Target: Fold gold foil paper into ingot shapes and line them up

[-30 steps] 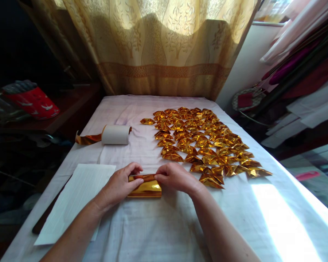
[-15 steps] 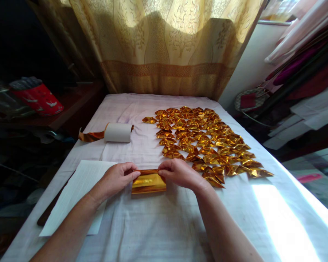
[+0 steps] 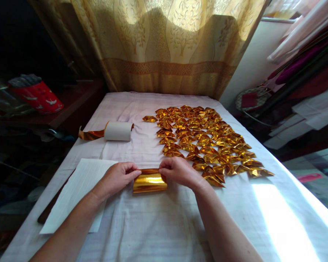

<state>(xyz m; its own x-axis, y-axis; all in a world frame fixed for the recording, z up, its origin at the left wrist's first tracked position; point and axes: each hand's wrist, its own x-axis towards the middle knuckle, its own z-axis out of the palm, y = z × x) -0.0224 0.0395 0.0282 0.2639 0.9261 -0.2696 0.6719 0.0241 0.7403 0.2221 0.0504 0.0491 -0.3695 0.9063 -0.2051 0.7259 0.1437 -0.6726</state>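
The fingertips of the left hand (image 3: 121, 175) and right hand (image 3: 179, 171) cover the far corners of the gold foil sheet (image 3: 150, 183). The left forearm (image 3: 68, 222) and right forearm (image 3: 225, 222) are cut off at the bottom. The left one hides part of a white paper sheet (image 3: 80, 187), itself covering most of a dark brown board (image 3: 46, 213). Folded gold foil pieces (image 3: 207, 142) overlap; I cannot count them. The curtain (image 3: 158, 43) is cropped on top, and a pink object (image 3: 309, 178) at right is too blurred to name.

From the wearer's head, the one camera looks forward and down across the worktop (image 3: 153, 233). The left hand (image 3: 120, 175) and right hand (image 3: 178, 172) are near, below centre; the curtain (image 3: 158, 47) spans the top, farther off.
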